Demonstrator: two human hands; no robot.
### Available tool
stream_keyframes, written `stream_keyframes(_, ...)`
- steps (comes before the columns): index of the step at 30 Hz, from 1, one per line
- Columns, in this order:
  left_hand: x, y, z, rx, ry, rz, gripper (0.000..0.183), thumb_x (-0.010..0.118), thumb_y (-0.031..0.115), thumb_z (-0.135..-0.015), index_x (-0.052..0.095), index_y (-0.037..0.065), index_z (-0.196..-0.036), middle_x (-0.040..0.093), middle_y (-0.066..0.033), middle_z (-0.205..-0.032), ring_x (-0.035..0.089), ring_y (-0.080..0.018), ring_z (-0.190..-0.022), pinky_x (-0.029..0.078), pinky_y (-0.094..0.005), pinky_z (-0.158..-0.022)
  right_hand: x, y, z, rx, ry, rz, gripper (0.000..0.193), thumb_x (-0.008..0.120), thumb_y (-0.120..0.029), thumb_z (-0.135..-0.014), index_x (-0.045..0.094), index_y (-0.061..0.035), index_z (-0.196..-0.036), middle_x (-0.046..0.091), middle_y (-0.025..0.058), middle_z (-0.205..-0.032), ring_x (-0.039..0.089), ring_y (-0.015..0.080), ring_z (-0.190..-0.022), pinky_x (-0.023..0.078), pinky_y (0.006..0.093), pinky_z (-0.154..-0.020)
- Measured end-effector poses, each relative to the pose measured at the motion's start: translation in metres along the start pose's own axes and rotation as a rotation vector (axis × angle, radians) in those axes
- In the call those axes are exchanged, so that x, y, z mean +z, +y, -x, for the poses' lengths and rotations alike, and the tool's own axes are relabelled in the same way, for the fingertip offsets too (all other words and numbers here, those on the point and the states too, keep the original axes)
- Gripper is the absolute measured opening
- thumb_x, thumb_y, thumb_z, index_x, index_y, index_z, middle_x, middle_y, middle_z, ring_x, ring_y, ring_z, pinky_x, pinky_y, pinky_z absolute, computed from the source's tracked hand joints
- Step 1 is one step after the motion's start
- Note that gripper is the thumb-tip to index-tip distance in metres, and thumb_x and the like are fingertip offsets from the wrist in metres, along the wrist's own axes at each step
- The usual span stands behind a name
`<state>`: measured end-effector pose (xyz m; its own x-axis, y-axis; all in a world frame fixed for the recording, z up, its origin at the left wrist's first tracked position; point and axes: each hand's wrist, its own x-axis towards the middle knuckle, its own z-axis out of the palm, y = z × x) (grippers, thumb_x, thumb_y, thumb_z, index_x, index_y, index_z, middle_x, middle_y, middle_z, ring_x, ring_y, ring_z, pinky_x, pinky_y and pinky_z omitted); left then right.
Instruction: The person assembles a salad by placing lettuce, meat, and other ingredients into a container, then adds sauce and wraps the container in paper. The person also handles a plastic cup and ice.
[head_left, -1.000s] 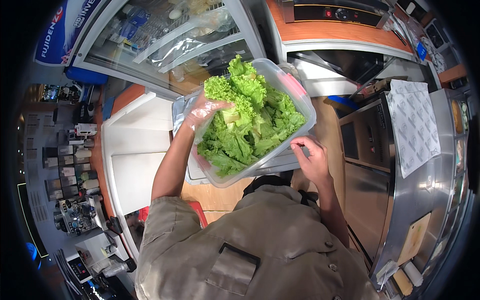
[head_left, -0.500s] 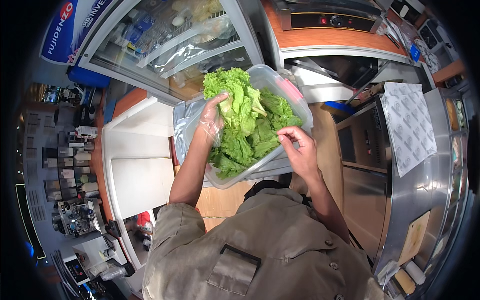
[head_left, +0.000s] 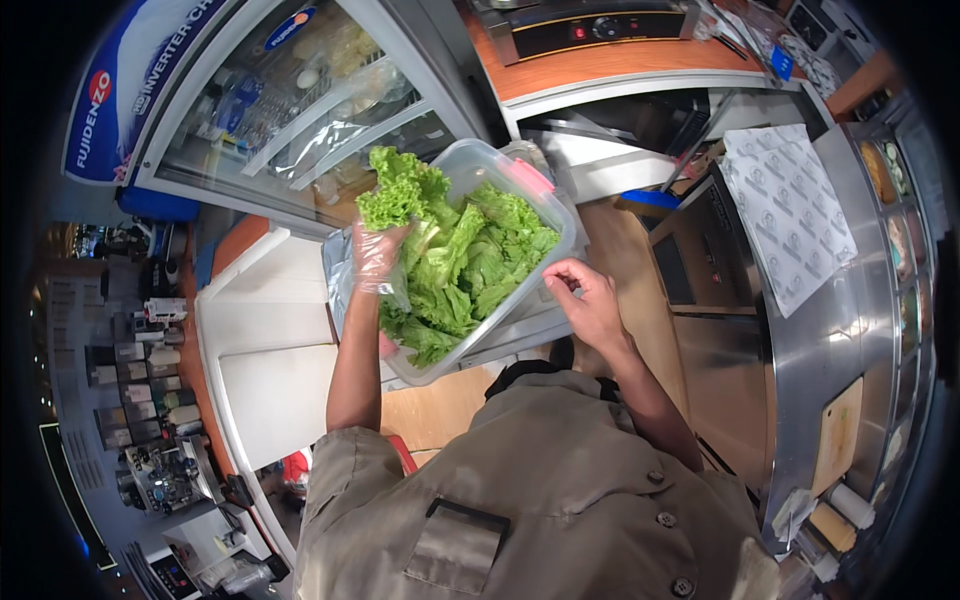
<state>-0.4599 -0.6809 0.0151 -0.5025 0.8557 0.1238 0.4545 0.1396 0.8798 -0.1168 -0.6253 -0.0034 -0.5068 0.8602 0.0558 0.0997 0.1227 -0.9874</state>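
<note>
A clear plastic tub [head_left: 497,335] with pink clips is filled with green leaf lettuce [head_left: 495,250]. My left hand [head_left: 378,258], in a thin clear plastic glove, grips a bunch of lettuce [head_left: 405,190] at the tub's left side. The frilly top of this bunch rises above the hand, while its lower leaves overlap the rest. My bare right hand [head_left: 590,305] is at the tub's right rim, with thumb and fingers curled together. Whatever the fingertips may pinch is too small or hidden to make out.
Beyond the tub is a glass-door fridge [head_left: 300,110] with food inside. A counter bearing a black appliance [head_left: 600,30] lies at the far right. Nearer right runs a steel counter [head_left: 800,350] with patterned paper [head_left: 785,210] and a cutting board [head_left: 838,435]. White cabinets [head_left: 275,310] stand left.
My left hand and its lettuce bunch have shifted left and slightly lower against the tub. My right fingertips have drawn back from the leaves to the rim. The whole view has turned slightly.
</note>
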Motion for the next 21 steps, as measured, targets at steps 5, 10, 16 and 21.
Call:
stream_keyframes(5,-0.031,-0.015,-0.01,-0.206,0.119,-0.11,0.045,0.077,0.021,-0.085,0.066,-0.004,-0.121,0.071,-0.014,-0.111,0.066,-0.0231,-0.089,0.052,-0.0372,-0.088,-0.022,0.011,0.015,-0.05,0.083,-0.035,0.011,0.067,-0.011,-0.095,0.07,-0.0045,-0.103,0.072,0.0078,-0.088,0.069,0.01,-0.08,0.055,0.0281,-0.071)
stream_keyframes(10,-0.015,0.009,-0.046,-0.239,0.128,0.594,0.049,0.072,0.026,-0.09,0.063,-0.007,-0.124,0.067,-0.0174,-0.121,0.067,-0.0289,-0.105,0.055,-0.0431,-0.092,-0.076,0.014,0.058,-0.129,0.231,-0.016,0.009,0.065,-0.011,-0.092,0.066,-0.0046,-0.099,0.067,0.0109,-0.083,0.066,0.0243,-0.073,0.051,0.0369,-0.066)
stream_keyframes(16,0.144,0.123,-0.076,-0.107,-0.217,0.732,0.044,0.07,0.024,-0.093,0.061,-0.008,-0.123,0.066,-0.018,-0.12,0.068,-0.0293,-0.102,0.057,-0.0424,-0.09,-0.201,0.024,0.184,-0.001,0.778,0.07,0.014,0.064,-0.017,-0.097,0.068,-0.008,-0.106,0.072,0.0118,-0.092,0.071,0.0249,-0.08,0.055,0.0365,-0.069)
stream_keyframes(21,0.384,0.255,0.011,0.102,-0.715,0.655,0.057,0.073,0.012,-0.086,0.05,-0.004,-0.136,0.061,-0.0144,-0.124,0.064,-0.0255,-0.103,0.054,-0.0415,-0.09,-0.365,0.02,0.417,0.324,1.624,0.706,0.014,0.064,-0.012,-0.094,0.069,-0.0026,-0.103,0.071,0.0163,-0.095,0.069,0.0308,-0.086,0.055,0.0397,-0.078)
